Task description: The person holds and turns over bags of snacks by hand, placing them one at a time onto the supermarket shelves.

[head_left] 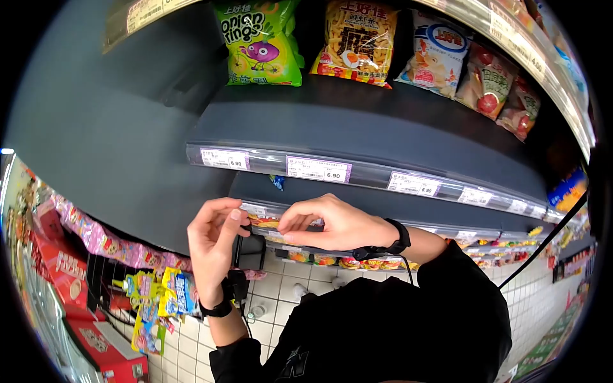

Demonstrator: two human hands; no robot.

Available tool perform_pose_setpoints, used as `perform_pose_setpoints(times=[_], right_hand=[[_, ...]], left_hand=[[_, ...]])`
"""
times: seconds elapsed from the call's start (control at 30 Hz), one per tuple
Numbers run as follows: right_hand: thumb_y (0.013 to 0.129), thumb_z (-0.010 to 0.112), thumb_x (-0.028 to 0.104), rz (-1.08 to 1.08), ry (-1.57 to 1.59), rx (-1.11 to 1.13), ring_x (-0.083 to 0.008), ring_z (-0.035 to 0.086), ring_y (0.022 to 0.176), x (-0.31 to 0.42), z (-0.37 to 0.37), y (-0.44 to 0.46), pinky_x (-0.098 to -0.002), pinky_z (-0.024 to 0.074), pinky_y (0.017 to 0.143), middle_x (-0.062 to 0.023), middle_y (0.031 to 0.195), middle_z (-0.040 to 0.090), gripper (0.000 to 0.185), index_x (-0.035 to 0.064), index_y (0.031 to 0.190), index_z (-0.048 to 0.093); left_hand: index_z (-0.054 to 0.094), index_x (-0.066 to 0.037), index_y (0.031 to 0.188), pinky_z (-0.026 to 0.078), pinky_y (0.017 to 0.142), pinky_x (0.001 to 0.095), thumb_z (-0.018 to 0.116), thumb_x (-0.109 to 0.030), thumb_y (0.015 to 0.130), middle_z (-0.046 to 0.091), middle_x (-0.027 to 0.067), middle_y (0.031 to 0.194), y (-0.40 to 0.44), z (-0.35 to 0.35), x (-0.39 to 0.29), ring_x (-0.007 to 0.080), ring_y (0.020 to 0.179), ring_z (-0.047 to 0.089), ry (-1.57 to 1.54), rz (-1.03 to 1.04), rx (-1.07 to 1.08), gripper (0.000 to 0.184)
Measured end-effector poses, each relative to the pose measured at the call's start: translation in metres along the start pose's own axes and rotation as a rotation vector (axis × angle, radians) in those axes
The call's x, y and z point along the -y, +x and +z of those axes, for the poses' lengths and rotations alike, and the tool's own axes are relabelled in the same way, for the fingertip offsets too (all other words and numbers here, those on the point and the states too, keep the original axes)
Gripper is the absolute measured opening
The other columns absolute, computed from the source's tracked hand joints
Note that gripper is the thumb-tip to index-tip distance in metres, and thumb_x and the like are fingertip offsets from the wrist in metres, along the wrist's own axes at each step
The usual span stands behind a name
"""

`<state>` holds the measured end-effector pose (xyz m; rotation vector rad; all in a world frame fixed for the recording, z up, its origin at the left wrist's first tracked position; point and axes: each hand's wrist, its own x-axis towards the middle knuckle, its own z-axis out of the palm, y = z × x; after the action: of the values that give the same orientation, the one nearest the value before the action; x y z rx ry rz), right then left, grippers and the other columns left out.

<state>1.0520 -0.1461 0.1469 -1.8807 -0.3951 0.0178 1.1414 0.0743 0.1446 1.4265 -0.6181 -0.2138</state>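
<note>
My left hand (pixel 216 239) is raised in front of the lower shelf, fingers bent and thumb a little apart from them. To its right, my right hand (pixel 332 223) hovers over the lower shelf's front edge, fingers curved and a gap between them and the thumb. Nothing shows in either hand, and the two do not touch. Both wrists wear black bands with cables. Just beyond my hands, a small blue packet (pixel 277 182) lies on the lower shelf. A price label (pixel 254 210) on that shelf's edge sits between my hands.
On the upper shelf (pixel 357 121) stand a green onion rings bag (pixel 262 45), a yellow snack bag (pixel 356 43), a white-and-blue bag (pixel 435 51) and several red-and-green bags. Price tags (pixel 318 169) line its edge. At left hang colourful candy bags (pixel 179 292) near red boxes (pixel 105 348).
</note>
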Motion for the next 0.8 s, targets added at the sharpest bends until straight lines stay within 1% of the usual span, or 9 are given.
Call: perform_pose_setpoints(times=[0.13,0.2,0.27,0.33,0.4,0.47,0.5,0.6,0.8], right_hand=[[0.091,0.068,0.011,-0.085,0.066,0.099,-0.0181,0.07,0.087,-0.012,-0.006,-0.014,-0.0311,0.0557,0.083,-0.0113,0.098,0.072,0.021,-0.0028,0.107,0.066],[0.09,0.068,0.011,-0.064,0.112,0.109,-0.018,0.07,0.089,-0.017,-0.011,-0.021,-0.0315,0.0555,0.085,-0.0111,0.098,0.072,0.023,-0.0036,0.108,0.065],[0.09,0.068,0.011,-0.098,0.141,0.145,-0.0183,0.07,0.09,-0.021,-0.014,-0.029,-0.0315,0.0553,0.086,-0.0113,0.098,0.072,0.024,-0.004,0.108,0.065],[0.091,0.067,0.013,-0.127,0.232,0.13,-0.018,0.07,0.087,-0.025,-0.014,-0.042,-0.0305,0.0558,0.078,-0.0121,0.095,0.072,0.02,-0.0021,0.105,0.066],[0.092,0.067,0.013,-0.08,0.251,0.195,-0.0165,0.069,0.089,-0.022,-0.018,-0.055,-0.0299,0.0555,0.08,-0.0111,0.094,0.072,0.02,-0.0018,0.106,0.066],[0.092,0.067,0.011,-0.071,0.374,0.251,-0.0162,0.068,0.097,-0.026,-0.015,-0.065,-0.0304,0.0537,0.088,-0.0099,0.1,0.07,0.022,-0.0031,0.109,0.064],[0.093,0.067,0.011,-0.055,0.357,0.288,-0.015,0.067,0.099,-0.026,-0.016,-0.07,-0.0299,0.0528,0.089,-0.0084,0.1,0.07,0.022,-0.0029,0.109,0.064],[0.093,0.067,0.011,-0.067,0.378,0.395,-0.0131,0.066,0.097,-0.031,-0.004,-0.076,-0.0289,0.0528,0.088,-0.007,0.1,0.07,0.021,-0.0025,0.109,0.064],[0.094,0.065,0.011,0.02,0.506,0.612,-0.0121,0.065,0.099,-0.023,0.048,-0.087,-0.0266,0.0512,0.09,-0.0061,0.102,0.069,0.019,-0.0008,0.109,0.063]], left_hand=[[0.061,0.005,0.108,0.056,0.067,0.0274,0.059,-0.005,0.096,0.067,0.01,0.088,-0.025,0.034,0.002,0.0137,0.08,0.064,0.031,-0.011,-0.135,0.016],[0.062,0.005,0.107,0.056,0.065,0.0279,0.059,-0.006,0.096,0.067,0.0103,0.086,-0.039,0.052,0.002,0.0139,0.078,0.064,0.043,-0.01,-0.211,0.016],[0.062,0.005,0.106,0.056,0.065,0.0277,0.059,-0.007,0.096,0.067,0.0101,0.085,-0.053,0.07,0.002,0.0137,0.077,0.065,0.061,-0.033,-0.263,0.015],[0.062,0.004,0.105,0.056,0.065,0.0276,0.059,-0.007,0.097,0.067,0.01,0.084,-0.067,0.09,0.001,0.0137,0.075,0.065,0.082,-0.044,-0.316,0.015],[0.062,0.004,0.105,0.056,0.064,0.0275,0.059,-0.007,0.097,0.067,0.0099,0.084,-0.084,0.108,0.003,0.014,0.075,0.065,0.094,-0.036,-0.377,0.014],[0.062,0.004,0.105,0.056,0.064,0.0279,0.059,-0.007,0.097,0.067,0.0099,0.084,-0.105,0.121,0.008,0.0146,0.075,0.065,0.047,-0.062,-0.424,0.014],[0.062,0.004,0.105,0.056,0.064,0.0282,0.059,-0.007,0.097,0.067,0.0099,0.084,-0.116,0.128,0.009,0.0148,0.074,0.065,0.03,-0.049,-0.451,0.014],[0.061,0.004,0.105,0.057,0.065,0.0295,0.058,-0.006,0.097,0.066,0.0099,0.082,-0.154,0.146,0.004,0.0153,0.073,0.065,0.046,-0.055,-0.587,0.014],[0.062,0.004,0.105,0.055,0.065,0.0282,0.058,-0.007,0.097,0.064,0.008,0.08,-0.245,0.162,-0.016,0.0146,0.07,0.064,0.106,-0.121,-0.861,0.014]])
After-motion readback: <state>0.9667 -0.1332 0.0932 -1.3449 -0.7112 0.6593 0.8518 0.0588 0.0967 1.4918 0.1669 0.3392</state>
